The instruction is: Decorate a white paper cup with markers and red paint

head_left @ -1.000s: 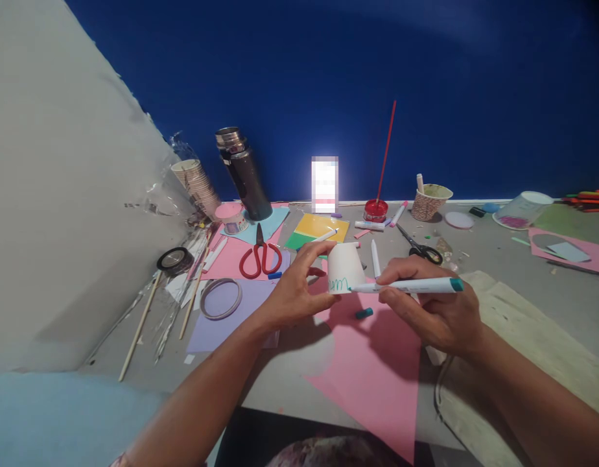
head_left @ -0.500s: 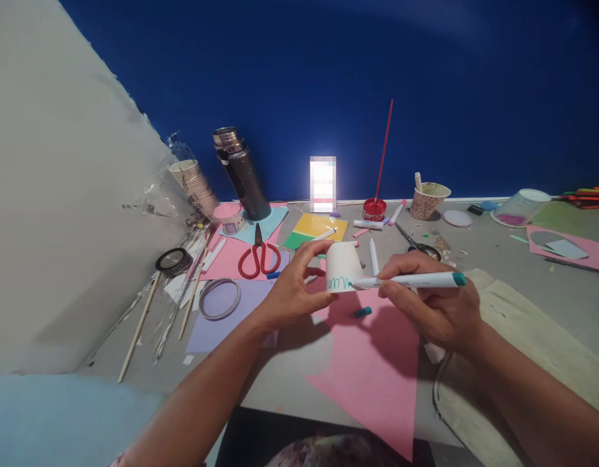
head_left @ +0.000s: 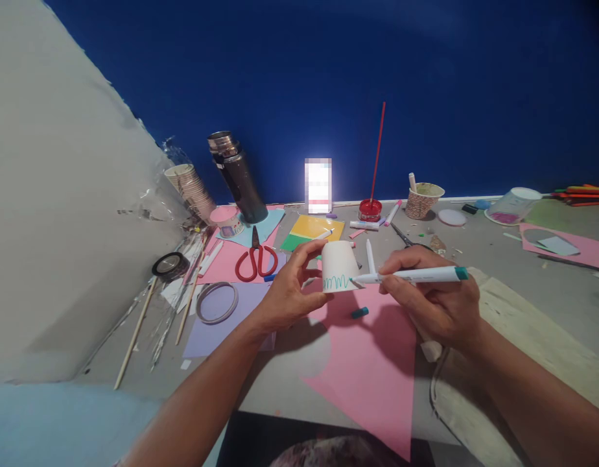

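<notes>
My left hand (head_left: 292, 285) grips a white paper cup (head_left: 339, 259) from its left side, thumb below and fingers behind. The cup is upside down, with a teal zigzag line drawn along its wide lower edge. My right hand (head_left: 438, 301) is closed around a white marker pen (head_left: 416, 276) with a teal end. The pen's tip is at the right end of the zigzag on the cup. Below the cup, a teal pen cap (head_left: 360, 312) lies on pink paper (head_left: 377, 376).
Red-handled scissors (head_left: 255, 256), a tape roll (head_left: 216, 303) and a dark flask (head_left: 244, 181) stand or lie to the left. Behind are a lit phone (head_left: 318, 186), a red stick in a red base (head_left: 370, 209) and a patterned cup (head_left: 422, 202). A cream cloth (head_left: 523, 357) lies at right.
The teal zigzag on the cup has grown slightly to the right as the pen tip moved. The whole view has shifted a little; both hands keep their holds.
</notes>
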`<act>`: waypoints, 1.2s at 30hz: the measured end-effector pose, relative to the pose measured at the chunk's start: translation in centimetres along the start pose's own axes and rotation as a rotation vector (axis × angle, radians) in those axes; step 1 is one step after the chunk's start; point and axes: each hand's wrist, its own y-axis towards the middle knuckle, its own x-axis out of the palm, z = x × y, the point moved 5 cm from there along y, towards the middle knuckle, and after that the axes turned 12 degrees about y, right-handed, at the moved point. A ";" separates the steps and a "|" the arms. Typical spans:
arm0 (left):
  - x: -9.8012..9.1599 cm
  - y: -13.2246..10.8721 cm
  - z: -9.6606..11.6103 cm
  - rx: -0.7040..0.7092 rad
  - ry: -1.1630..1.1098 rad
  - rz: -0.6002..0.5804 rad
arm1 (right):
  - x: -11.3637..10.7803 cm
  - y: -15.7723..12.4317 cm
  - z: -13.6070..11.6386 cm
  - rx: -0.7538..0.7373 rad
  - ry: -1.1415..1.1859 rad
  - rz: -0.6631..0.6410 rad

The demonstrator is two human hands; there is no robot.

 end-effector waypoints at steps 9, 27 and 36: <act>0.5 -0.1 0.7 -0.063 -0.135 -0.033 | -0.1 0.0 0.1 0.013 0.009 0.009; 0.8 0.0 -0.2 -0.021 -0.270 -0.020 | -0.5 0.0 0.1 0.046 0.068 0.040; 0.5 0.0 -0.2 -0.015 -0.217 -0.003 | -0.6 0.0 0.2 0.072 0.130 0.042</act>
